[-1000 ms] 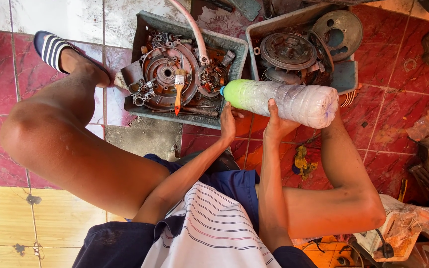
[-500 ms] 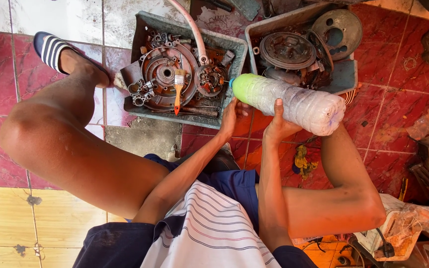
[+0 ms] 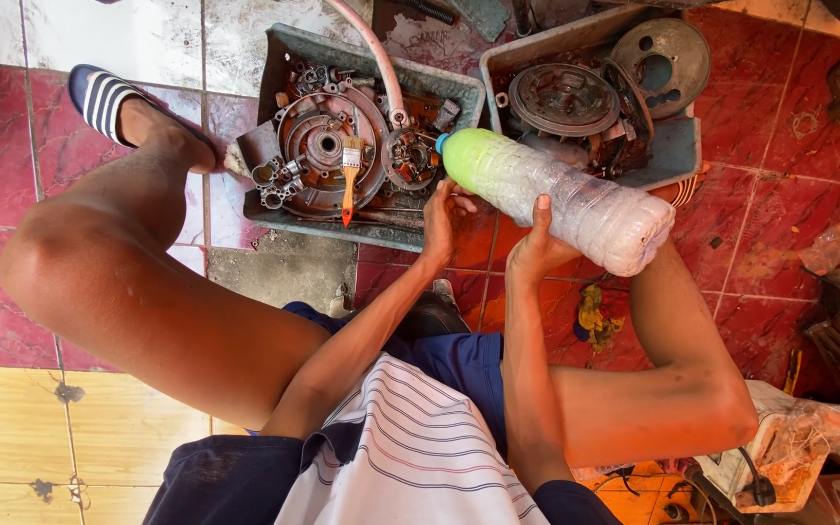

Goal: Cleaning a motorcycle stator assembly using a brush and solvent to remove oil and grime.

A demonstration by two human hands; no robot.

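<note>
Bottle: your right hand (image 3: 537, 255) grips the plastic bottle (image 3: 561, 194) under its belly at 1 o'clock, green-capped neck tilted toward the left parts tray (image 3: 289, 53).
Left hand: your left hand (image 3: 439, 219) is loosely curled under the neck.
Pour: I'd keep it low and steady.
Packaging: clear bags (image 3: 833, 253) at 3 and 4 o'clock.

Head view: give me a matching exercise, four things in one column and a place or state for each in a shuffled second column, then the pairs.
Things:
1. plastic bottle
2. paintbrush
3. pink hose
4. round metal plate

Places or states:
A. lies in the right-hand tray
B. tilted, held by the left hand and right hand
C. rests on the engine part in the left-hand tray
D. runs into the left-hand tray from the top edge

Pairs: 1-B, 2-C, 3-D, 4-A
</note>
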